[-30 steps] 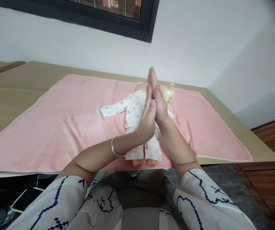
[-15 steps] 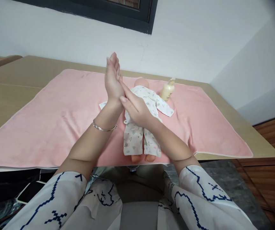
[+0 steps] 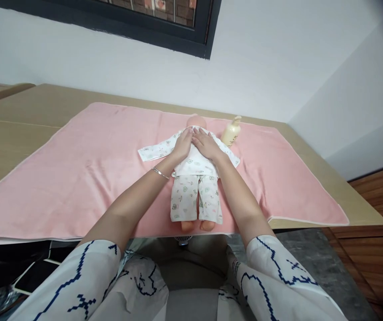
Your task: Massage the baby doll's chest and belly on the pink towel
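Left hand [image 3: 182, 145] and right hand [image 3: 206, 145] open flat, holding nothing, palms on doll [image 3: 194, 200] upper body; doll clothed, bottle [image 3: 231, 132] upright beside, untouched

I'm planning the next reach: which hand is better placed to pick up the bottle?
Right. The right hand lies flat on the doll, on the side nearest the bottle; the left hand would have to cross over it.

Single head-worn view, looking forward and down.
It sits close above the table [image 3: 18, 147], facing the wall [image 3: 261, 67]; right edge seemingly vignetted.
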### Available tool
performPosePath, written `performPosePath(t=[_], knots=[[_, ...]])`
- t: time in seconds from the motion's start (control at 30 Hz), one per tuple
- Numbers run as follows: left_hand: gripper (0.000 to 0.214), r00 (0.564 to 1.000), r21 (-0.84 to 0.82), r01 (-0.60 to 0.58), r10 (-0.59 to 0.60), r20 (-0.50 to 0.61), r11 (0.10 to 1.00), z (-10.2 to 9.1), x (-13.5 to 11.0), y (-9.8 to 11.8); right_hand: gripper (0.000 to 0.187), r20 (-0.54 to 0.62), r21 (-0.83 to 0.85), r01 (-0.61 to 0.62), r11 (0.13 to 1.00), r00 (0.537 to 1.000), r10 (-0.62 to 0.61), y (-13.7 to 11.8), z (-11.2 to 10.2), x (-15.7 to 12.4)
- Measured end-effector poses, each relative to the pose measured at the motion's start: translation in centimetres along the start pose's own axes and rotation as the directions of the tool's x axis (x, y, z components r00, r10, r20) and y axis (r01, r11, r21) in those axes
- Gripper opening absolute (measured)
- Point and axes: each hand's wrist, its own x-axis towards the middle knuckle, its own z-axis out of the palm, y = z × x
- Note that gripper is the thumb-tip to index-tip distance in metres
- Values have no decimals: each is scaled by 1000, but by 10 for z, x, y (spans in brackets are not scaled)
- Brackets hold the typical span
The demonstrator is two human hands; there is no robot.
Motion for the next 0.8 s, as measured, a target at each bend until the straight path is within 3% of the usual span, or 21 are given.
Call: performPosePath(t=[0.1,0.17,0.27,0.37,0.5,0.63,0.7,0.8], knots=[[55,999,47,-9,11,-38,999,0,-7,-6,69,-22,-25,-195,980,981,195,3,-2,-1],[58,998,64,-5,9,-58,998,-1,-8,-11,69,-9,-80,-256,963,967,256,-4,-4,-3],[60,996,69,-1,7,-86,998,-1,-9,-18,57,46,-130,-96,987,994,103,-19,-7,-4],[58,994,56,7,-1,-112,998,1,-9,-21,53,123,-43,66,997,991,-60,-18,-8,-2],[56,994,70,2,6,-112,998,1,-11,-19,59,33,-6,-81,997,996,81,-4,-3,1],[54,993,76,-5,14,-114,997,-1,-13,-16,69,-76,-97,-272,957,961,265,-17,10,-2],[50,992,77,7,2,-123,997,-2,-13,-16,67,-113,-155,-255,954,964,239,-28,14,-4],[45,990,98,12,1,-139,995,-3,-12,-17,59,-62,-161,-50,986,997,41,-27,12,-3]])
